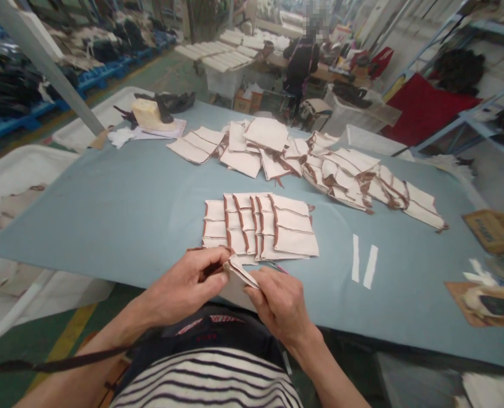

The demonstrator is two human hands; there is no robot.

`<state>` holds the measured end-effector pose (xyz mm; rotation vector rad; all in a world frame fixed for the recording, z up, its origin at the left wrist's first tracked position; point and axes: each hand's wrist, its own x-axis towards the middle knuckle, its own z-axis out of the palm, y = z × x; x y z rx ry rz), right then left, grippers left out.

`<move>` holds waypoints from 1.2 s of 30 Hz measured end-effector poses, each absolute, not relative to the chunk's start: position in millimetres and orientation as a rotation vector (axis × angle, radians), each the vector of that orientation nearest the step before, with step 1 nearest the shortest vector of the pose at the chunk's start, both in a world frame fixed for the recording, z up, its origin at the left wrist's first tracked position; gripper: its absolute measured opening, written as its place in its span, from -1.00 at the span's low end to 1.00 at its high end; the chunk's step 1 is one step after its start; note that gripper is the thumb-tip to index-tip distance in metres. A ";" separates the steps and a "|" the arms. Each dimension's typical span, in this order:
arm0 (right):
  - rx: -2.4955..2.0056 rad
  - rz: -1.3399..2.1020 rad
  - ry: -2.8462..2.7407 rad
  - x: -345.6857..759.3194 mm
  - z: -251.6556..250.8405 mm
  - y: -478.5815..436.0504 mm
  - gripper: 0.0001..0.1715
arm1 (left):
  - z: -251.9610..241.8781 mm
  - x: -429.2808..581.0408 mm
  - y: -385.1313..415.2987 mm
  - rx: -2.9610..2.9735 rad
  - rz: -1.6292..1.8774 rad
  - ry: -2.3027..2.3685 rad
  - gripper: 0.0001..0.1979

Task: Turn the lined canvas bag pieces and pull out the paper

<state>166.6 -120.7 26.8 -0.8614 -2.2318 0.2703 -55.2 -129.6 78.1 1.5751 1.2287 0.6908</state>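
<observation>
Your left-hand grip [200, 277] and right-hand grip [277, 303] both pinch the cream cloth piece [236, 288] at the near edge of the surface [149, 226], where uneven finger pressure could let its layered edge slip out of line.

The scene is being viewed by one camera from the wearer's head, the lens being pointed forward and down. The striped shirt [209, 379] is being looked down on from above, at the bottom edge. The left hand [196, 277] and the right hand [279, 303] are being seen from near, the table [141, 215] is being shown stretching away, and a person [303, 65] is being caught from well off, near the top
</observation>
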 end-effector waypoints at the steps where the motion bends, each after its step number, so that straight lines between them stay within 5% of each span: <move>1: -0.871 0.340 -2.210 167.5 27.4 -120.7 -0.55 | 78.9 -57.0 -129.2 1.551 0.657 1.209 -0.81; 6: -1.000 0.889 -1.911 162.4 41.7 -122.3 -0.83 | 80.6 -61.6 -129.4 1.514 0.677 1.240 -0.76; 18: -0.982 1.829 -1.485 148.0 80.4 -87.2 -0.65 | 103.3 -47.1 -124.4 1.579 0.749 1.260 -0.80; 31: -1.049 2.017 -1.412 147.4 81.0 -90.4 -0.62 | 93.2 -54.1 -126.6 1.549 0.765 1.258 -0.71; 36: -1.069 1.705 -1.569 146.7 83.9 -96.7 -0.73 | 96.9 -51.9 -125.6 1.467 0.741 1.242 -0.69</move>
